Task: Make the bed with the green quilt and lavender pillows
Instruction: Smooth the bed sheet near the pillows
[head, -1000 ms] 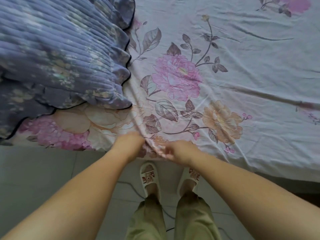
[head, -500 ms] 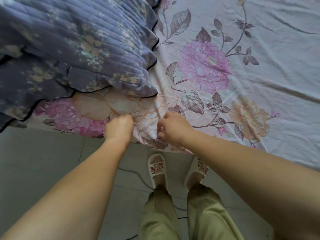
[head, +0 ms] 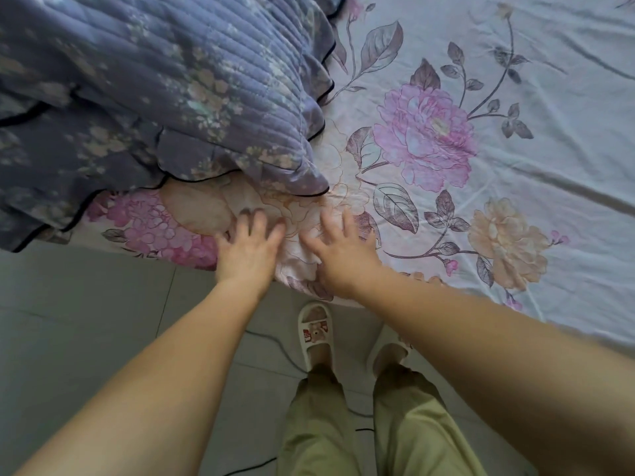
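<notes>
A pale floral bed sheet (head: 515, 80) with pink and peach flowers covers the bed. A lavender quilted pillow (head: 154, 80) with a dark-piped ruffle lies at the upper left, another lavender one partly under it at the far left. My left hand (head: 249, 249) lies flat with spread fingers on the sheet at the bed's near edge, just below the pillow's corner. My right hand (head: 340, 252) presses the sheet beside it, fingers spread too. No green quilt is in view.
Grey floor tiles (head: 68, 321) run along the bed's near side. My feet in white slippers (head: 314, 331) stand close to the bed edge, and a thin dark cable (head: 275, 341) crosses the floor by them.
Both hands were gripping the sheet's edge in closed fists; they have now let go and spread flat on the sheet, a little further onto the bed.
</notes>
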A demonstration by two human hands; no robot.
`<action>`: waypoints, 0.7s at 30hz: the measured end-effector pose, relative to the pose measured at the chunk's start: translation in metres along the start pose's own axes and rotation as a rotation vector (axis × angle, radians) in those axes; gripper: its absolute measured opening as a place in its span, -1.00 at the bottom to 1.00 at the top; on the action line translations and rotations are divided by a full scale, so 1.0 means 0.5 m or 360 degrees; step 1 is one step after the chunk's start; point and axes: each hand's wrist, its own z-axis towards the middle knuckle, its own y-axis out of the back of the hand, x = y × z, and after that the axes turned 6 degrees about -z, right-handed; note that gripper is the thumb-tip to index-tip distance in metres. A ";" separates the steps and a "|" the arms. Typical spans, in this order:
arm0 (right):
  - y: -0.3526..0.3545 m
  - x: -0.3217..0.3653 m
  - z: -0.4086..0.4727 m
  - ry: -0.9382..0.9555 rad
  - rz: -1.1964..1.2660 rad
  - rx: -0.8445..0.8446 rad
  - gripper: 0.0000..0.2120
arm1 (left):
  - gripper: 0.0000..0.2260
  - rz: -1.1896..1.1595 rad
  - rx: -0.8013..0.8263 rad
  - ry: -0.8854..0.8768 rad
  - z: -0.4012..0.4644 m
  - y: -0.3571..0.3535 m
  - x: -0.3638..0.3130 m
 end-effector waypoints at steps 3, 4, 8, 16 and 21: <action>-0.022 0.007 -0.030 0.0199 -0.0249 0.0300 -0.28 | -0.41 -0.0017 0.0347 0.0131 -0.021 -0.002 -0.012; -0.029 0.011 -0.040 0.0268 -0.0288 0.0383 -0.37 | -0.42 -0.0017 0.0427 0.0173 -0.023 0.007 -0.020; -0.030 0.013 -0.082 0.0415 0.0000 0.0365 -0.71 | -0.62 -0.0064 0.0751 0.0246 -0.031 0.090 -0.063; 0.126 -0.115 -0.231 0.0066 0.0367 -0.0154 -0.70 | -0.71 -0.0204 0.0346 0.0035 -0.084 0.292 -0.181; 0.221 -0.228 -0.356 -0.0094 0.0424 -0.0286 -0.69 | -0.68 -0.0230 0.0143 -0.0051 -0.139 0.444 -0.274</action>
